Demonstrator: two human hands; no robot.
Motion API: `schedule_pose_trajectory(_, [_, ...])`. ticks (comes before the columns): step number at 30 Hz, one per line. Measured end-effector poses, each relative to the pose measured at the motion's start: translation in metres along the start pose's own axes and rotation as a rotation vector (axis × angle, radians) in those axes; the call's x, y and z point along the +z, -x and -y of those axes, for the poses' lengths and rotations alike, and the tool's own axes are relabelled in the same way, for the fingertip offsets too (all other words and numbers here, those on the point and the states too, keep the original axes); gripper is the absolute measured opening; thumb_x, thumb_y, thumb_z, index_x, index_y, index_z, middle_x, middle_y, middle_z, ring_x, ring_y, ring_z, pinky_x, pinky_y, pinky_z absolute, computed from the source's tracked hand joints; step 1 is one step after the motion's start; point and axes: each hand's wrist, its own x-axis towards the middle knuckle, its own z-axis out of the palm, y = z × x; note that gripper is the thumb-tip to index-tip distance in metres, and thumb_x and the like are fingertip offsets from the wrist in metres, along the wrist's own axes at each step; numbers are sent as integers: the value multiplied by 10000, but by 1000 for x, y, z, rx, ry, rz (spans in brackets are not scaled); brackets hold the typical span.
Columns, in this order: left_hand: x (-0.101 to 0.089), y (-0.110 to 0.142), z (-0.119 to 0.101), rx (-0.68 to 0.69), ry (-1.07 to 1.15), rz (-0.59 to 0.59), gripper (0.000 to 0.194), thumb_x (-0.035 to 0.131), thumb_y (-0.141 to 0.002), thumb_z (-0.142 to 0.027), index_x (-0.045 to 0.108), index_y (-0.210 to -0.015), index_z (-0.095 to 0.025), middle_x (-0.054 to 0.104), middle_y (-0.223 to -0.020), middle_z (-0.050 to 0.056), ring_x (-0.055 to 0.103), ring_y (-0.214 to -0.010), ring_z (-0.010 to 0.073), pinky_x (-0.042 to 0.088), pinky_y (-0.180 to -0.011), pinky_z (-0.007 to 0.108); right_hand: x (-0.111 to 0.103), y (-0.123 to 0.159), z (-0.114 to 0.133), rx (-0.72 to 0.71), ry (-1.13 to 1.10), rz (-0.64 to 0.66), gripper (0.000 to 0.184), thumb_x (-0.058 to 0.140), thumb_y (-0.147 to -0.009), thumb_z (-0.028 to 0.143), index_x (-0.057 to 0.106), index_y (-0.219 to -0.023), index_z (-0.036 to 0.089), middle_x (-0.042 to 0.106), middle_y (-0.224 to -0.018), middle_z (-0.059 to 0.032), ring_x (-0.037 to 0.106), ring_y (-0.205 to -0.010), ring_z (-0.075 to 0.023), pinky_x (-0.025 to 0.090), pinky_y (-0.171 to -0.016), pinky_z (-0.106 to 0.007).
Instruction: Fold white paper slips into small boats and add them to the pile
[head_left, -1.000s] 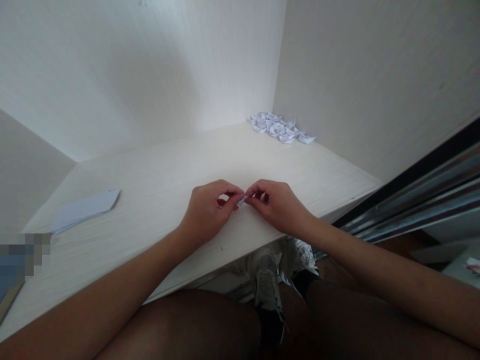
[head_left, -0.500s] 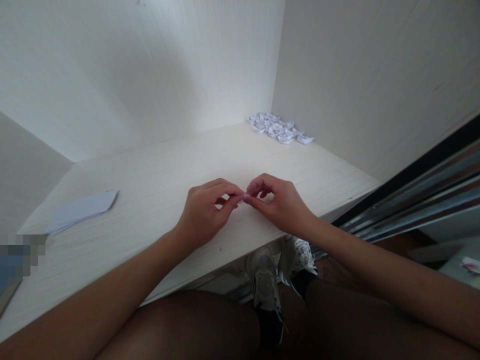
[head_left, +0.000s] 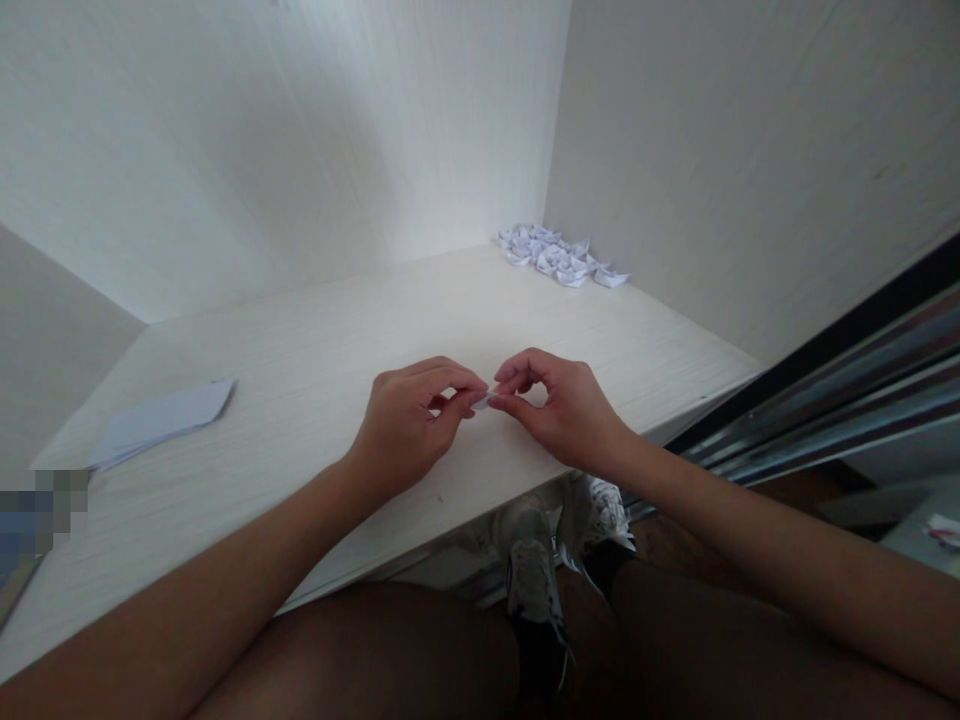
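A small folded piece of white paper [head_left: 482, 402] is pinched between my two hands, above the front part of the white shelf board [head_left: 337, 330]. My left hand [head_left: 420, 415] closes thumb and forefinger on its left end. On its right end, my right hand [head_left: 551, 400] pinches with thumb and fingertips. Fingers cover most of the paper, so its exact shape is hidden. Several folded paper boats [head_left: 555, 256] lie heaped in the back right corner, beyond my hands.
A stack of white paper sheets [head_left: 161, 420] lies at the left. White panels rise behind and on both sides. A dark-edged metal track [head_left: 825, 400] runs along the right. Below the board's front edge are my shoes [head_left: 534, 570].
My fingers have shifted slightly around the small paper, and a little more of it shows between them. The paper boats and the stack stay in place.
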Motion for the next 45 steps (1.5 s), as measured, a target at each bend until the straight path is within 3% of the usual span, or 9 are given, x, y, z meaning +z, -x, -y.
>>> schedule_pose_trajectory(5, [0, -2, -6, -144, 122, -64, 81, 735, -859, -249, 798, -834, -205, 767, -835, 43, 721, -659, 165, 629, -550, 242, 4, -1, 2, 51, -157, 26, 114, 747, -840, 264, 680, -906, 200, 729, -819, -22, 628, -703, -142, 500, -679, -314])
schedule_pose_trajectory(10, [-1, -4, -9, -267, 186, -98, 110, 805, -795, -290, 767, -790, -187, 745, -746, 27, 642, -474, 127, 530, -396, 218, 7, -3, 2, 119, -250, 55, 85, 757, -804, 232, 688, -835, 194, 706, -750, -13, 627, -696, -143, 494, -683, -313])
schedule_pose_trajectory(15, [-4, -4, -12, -290, 237, -144, 118, 819, -774, -262, 731, -773, -182, 714, -731, 11, 586, -441, 97, 485, -379, 209, 8, -5, 1, 165, -323, 99, 140, 777, -798, 312, 723, -853, 195, 713, -765, -16, 613, -688, -143, 478, -658, -308])
schedule_pose_trajectory(19, [-4, -4, -13, -292, 260, -140, 134, 823, -766, -249, 716, -792, -173, 704, -736, 10, 584, -452, 87, 475, -367, 187, 7, -4, 3, 117, -238, 95, 104, 761, -806, 263, 758, -880, 191, 684, -703, 5, 577, -651, -130, 446, -645, -301])
schedule_pose_trajectory(23, [-5, -5, -12, -313, 300, -125, 130, 804, -775, -214, 686, -800, -167, 687, -724, -6, 585, -470, 82, 499, -377, 176, 7, -4, 3, 110, -316, 105, 214, 781, -773, 246, 747, -971, 171, 677, -711, 11, 594, -663, -126, 462, -664, -296])
schedule_pose_trajectory(28, [-6, -6, -12, -328, 354, -119, 139, 803, -769, -189, 675, -815, -163, 675, -722, -17, 591, -475, 76, 506, -380, 171, 9, -4, 0, 158, -364, 156, 175, 808, -739, 253, 735, -877, 173, 669, -698, 14, 571, -634, -114, 444, -608, -277])
schedule_pose_trajectory(33, [-4, -6, -13, -326, 337, -107, 129, 805, -771, -195, 690, -813, -155, 684, -720, -13, 599, -482, 76, 510, -387, 168, 10, -4, -2, 191, -399, 182, 134, 788, -744, 232, 730, -851, 176, 662, -684, 20, 565, -620, -107, 434, -595, -269])
schedule_pose_trajectory(38, [-6, -6, -18, -301, 310, -103, 124, 812, -775, -215, 707, -810, -159, 699, -726, -13, 583, -479, 63, 478, -394, 158, 10, -5, 1, 164, -395, 218, 269, 827, -718, 285, 733, -937, 160, 673, -720, 11, 563, -639, -116, 451, -611, -273])
schedule_pose_trajectory(45, [-4, -5, -21, -245, 208, -76, 108, 802, -788, -251, 738, -817, -169, 742, -740, 9, 617, -542, 88, 484, -454, 187, 10, -4, -1, 146, -341, 223, 209, 794, -742, 266, 737, -915, 164, 675, -733, -3, 546, -645, -123, 442, -599, -266])
